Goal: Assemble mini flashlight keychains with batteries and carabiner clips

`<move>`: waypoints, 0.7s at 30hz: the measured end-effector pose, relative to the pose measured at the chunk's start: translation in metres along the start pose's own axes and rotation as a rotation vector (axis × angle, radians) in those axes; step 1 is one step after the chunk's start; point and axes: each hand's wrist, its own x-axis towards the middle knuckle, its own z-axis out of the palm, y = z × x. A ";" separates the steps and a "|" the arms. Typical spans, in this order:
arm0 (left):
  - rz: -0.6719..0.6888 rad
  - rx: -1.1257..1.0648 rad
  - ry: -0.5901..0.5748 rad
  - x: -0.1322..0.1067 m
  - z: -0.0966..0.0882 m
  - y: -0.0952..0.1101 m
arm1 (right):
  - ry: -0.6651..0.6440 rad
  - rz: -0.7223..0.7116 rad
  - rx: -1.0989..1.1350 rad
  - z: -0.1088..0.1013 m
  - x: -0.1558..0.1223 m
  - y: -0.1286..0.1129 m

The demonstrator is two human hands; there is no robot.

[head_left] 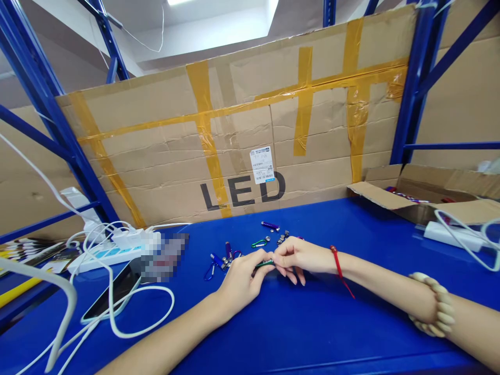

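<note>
My left hand (242,275) is closed around a small green metal tube (264,263), which looks like a mini flashlight body; the fingers cover most of it. At the tube's right end, the thumb and forefinger of my right hand (300,255) are pinched together, and whatever lies between them is hidden. Just beyond the hands lie a purple mini flashlight (270,226), a green carabiner (259,244) and several small silver button-like pieces (282,238). Left of my left hand are a blue tube (217,261), a purple tube (228,249) and a blue carabiner (209,271).
A blue tabletop (312,323) carries everything. On the left are a power strip (113,255), a phone (113,291) and looping white cables. A taped cardboard sheet (164,166) closes off the back. An open carton (414,192) and a white adapter (453,235) sit at right.
</note>
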 end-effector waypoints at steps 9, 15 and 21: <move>-0.053 -0.077 0.084 0.007 0.000 0.003 | 0.077 -0.005 0.014 0.000 0.003 0.000; -0.184 -0.186 0.106 0.009 0.000 0.003 | 0.333 -0.085 -0.214 0.000 0.007 0.003; -0.288 -0.297 0.149 0.012 0.001 -0.002 | 0.627 -0.301 -0.512 -0.007 0.007 0.006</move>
